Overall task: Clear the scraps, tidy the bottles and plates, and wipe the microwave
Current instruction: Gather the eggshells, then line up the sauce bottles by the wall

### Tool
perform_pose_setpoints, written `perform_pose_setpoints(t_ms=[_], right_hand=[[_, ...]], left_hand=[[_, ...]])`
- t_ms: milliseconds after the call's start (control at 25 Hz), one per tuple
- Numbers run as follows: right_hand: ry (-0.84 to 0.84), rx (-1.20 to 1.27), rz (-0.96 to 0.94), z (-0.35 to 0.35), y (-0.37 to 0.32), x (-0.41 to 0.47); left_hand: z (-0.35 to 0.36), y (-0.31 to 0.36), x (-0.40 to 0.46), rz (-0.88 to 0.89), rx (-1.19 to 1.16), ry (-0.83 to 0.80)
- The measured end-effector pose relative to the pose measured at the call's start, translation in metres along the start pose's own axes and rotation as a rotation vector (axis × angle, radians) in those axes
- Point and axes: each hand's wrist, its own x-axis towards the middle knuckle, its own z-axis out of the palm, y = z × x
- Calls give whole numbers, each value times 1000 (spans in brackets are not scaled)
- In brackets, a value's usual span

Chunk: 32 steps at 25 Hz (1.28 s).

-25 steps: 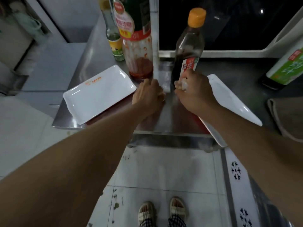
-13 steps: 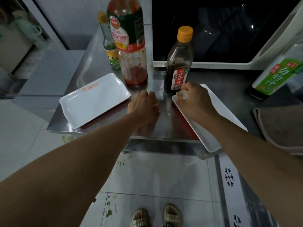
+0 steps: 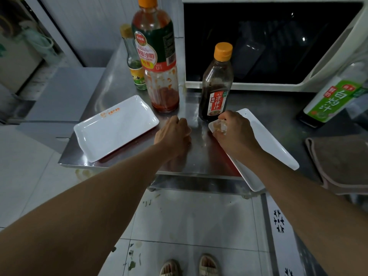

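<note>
The left hand (image 3: 173, 132) rested on the steel table (image 3: 201, 156) with its fingers curled under; whether it held anything could not be told. The right hand (image 3: 233, 129) pinched a small pale, translucent scrap (image 3: 220, 126) at the near corner of the right plate (image 3: 266, 140), just beside the dark sauce bottle (image 3: 217, 84). That plate lay angled, with its near end hanging past the table edge. This looked like the biggest risk: any downward push or drag from the wrist could tip it to the floor. The dark sauce bottle stood so near the knuckles that a careless lift might knock it over onto the plate. The scrap looked soft and slippery, so it could slide free and join the green bits (image 3: 131, 263) already lying on the floor tiles. Between the hands stood the tall, nearly empty ketchup bottle (image 3: 157, 62), with a slim oil bottle (image 3: 133, 58) behind it and the left plate (image 3: 115, 128) flat on the table. The microwave (image 3: 268, 42) sat behind, its dark door unwiped as far as could be judged, and a brown cloth (image 3: 338, 162) lay at the right.
</note>
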Motion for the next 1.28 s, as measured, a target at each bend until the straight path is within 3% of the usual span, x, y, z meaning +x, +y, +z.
perform_pose_setpoints(t_ms=[560,1280], right_hand=[[64,-56,-56,-47,-31,-18],[313,-97,-62,-160,-102,-53]], left_hand=[[-69,20,-24,2,-39,40],[-210,68,-51,282,-39,189]])
